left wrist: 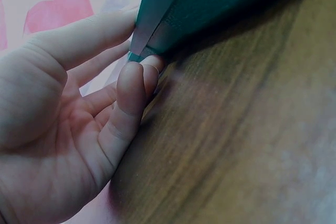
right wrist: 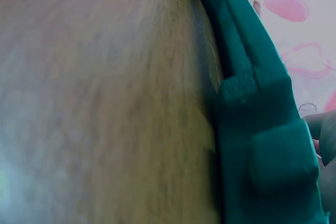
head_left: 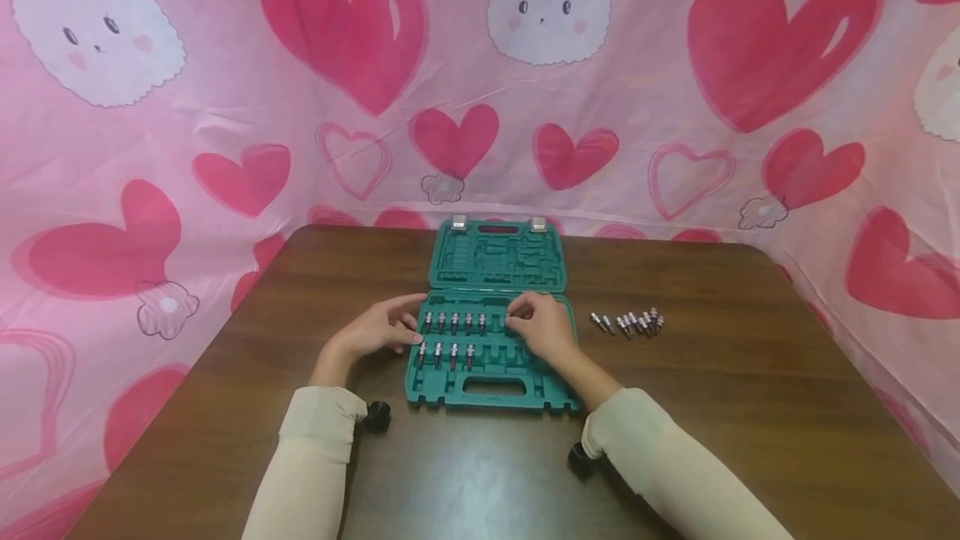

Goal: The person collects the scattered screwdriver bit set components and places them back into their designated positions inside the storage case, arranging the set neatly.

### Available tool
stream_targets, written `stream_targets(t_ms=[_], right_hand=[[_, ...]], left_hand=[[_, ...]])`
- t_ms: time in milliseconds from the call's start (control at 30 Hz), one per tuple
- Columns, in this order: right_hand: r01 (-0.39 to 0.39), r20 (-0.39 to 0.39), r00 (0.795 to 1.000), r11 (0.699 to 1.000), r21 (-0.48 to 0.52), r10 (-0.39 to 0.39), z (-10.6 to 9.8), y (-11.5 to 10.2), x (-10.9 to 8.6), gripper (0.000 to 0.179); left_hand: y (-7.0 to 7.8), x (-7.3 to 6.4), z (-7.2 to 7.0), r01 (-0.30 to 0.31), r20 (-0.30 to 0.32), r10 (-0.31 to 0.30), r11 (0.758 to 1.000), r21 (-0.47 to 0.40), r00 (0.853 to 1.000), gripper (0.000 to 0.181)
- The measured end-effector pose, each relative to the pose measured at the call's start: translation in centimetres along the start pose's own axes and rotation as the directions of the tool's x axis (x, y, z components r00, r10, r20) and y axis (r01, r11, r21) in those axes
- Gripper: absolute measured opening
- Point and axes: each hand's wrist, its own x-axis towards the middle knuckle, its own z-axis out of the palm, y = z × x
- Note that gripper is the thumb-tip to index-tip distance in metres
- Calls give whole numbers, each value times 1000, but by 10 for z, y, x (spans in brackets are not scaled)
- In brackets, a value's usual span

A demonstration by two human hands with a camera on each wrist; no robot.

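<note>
An open green plastic case (head_left: 495,401) lies on the table, its lid (head_left: 498,282) folded back. Several silver bit sockets (head_left: 454,323) stand in its upper row, with more bit sockets (head_left: 453,355) in the lower row at the left. My left hand (head_left: 375,327) is at the case's left side; its thumb (left wrist: 92,35) reaches the side wall and the other fingers bend loosely beside it. My right hand (head_left: 543,325) is over the upper row's right part, thumb and forefinger bent close together at a slot. I cannot tell whether a bit socket is between them.
Several loose bit sockets (head_left: 636,323) lie on the brown wooden table (head_left: 720,373) to the right of the case. A pink cloth (head_left: 480,65) with hearts and rabbits hangs behind the table and at both sides. Black wrist devices (head_left: 378,416) sit below both cuffs.
</note>
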Motion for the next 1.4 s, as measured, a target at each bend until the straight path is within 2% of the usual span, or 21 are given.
stream_targets(t_ms=[200, 600, 900, 1300, 1400], right_hand=[[12, 14, 1000, 1000, 9, -12, 1, -1, 1, 5], [-12, 29, 1000, 1000, 3, 12, 8, -2, 7, 5], [49, 42, 998, 993, -107, -45, 14, -4, 13, 4], [53, 37, 998, 988, -146, -48, 15, -5, 15, 6], [48, 42, 998, 986, -163, -42, 14, -6, 16, 7]], left_hand=[[0, 1, 0, 18, -4, -19, 1000, -23, 1000, 73], [-1, 2, 1, -7, 13, 7, 1000, -18, 1000, 73], [-2, 2, 0, -5, 10, 5, 1000, -9, 1000, 72], [-2, 1, -1, -13, 10, 13, 1000, -10, 1000, 72], [3, -1, 0, -15, 11, 15, 1000, -10, 1000, 72]])
